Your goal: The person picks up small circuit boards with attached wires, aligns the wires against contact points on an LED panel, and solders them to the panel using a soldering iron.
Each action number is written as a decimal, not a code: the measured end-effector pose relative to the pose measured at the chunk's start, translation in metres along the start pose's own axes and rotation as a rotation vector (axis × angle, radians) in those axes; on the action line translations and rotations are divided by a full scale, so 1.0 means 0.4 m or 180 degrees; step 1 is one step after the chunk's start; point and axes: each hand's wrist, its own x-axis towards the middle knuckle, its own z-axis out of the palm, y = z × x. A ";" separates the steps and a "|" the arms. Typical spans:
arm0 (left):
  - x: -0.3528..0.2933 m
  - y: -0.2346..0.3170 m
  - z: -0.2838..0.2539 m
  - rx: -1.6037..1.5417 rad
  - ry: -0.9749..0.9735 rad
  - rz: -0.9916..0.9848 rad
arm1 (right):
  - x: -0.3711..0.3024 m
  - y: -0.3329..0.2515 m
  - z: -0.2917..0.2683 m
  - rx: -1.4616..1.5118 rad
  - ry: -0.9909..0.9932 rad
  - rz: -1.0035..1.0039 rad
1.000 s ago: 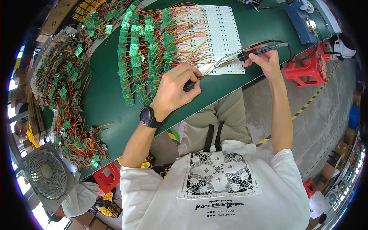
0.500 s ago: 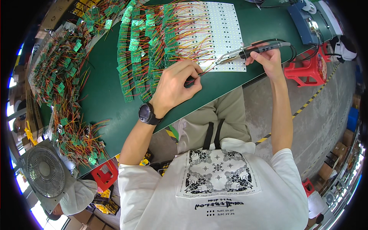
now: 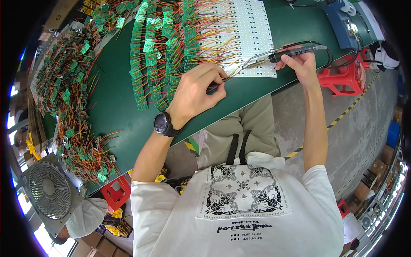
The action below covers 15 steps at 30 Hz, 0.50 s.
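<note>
My right hand [image 3: 303, 67] is closed around the black handle of a soldering iron [image 3: 287, 54], which has a thin feed tube running along it. The iron points left, its tip low over the near edge of a white panel [image 3: 259, 36] dotted with small round pads. Beside that tip, my left hand [image 3: 198, 92] pinches thin red and yellow wires [image 3: 232, 75] between thumb and forefinger. The other left fingers are curled and partly hidden. Many such wires link the panel to rows of small green circuit boards [image 3: 149, 45] on its left.
A big heap of wired green boards [image 3: 70, 92] covers the left side of the green table [image 3: 113, 113]. A blue soldering station [image 3: 339, 26] stands at the far right, joined by black cables. Red stools [image 3: 342, 79] and a grey fan [image 3: 50, 188] are beside the table.
The whole view has shifted slightly. Both hands keep their grips, and the iron's tip stays at about the same place near the panel's edge.
</note>
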 end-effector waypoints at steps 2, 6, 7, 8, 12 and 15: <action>-0.001 0.000 0.000 0.0006 -0.0011 -0.0012 | -0.001 0.002 -0.002 0.0002 -0.0014 0.0013; -0.002 0.000 0.002 0.0019 0.0011 -0.0011 | -0.003 0.001 0.003 0.0034 0.0011 0.0006; -0.003 0.000 0.002 0.0031 0.0041 -0.0006 | -0.003 0.006 0.000 0.0036 0.0009 0.0010; -0.003 0.001 0.002 0.0029 0.0039 -0.0007 | -0.001 0.011 -0.006 0.0084 0.0029 -0.0028; -0.001 0.002 0.003 0.0049 0.0002 -0.0047 | 0.000 0.014 -0.015 0.0300 0.0134 -0.0133; -0.001 -0.003 0.003 0.0074 -0.0003 -0.0031 | 0.005 0.006 -0.011 0.0268 0.0189 -0.0125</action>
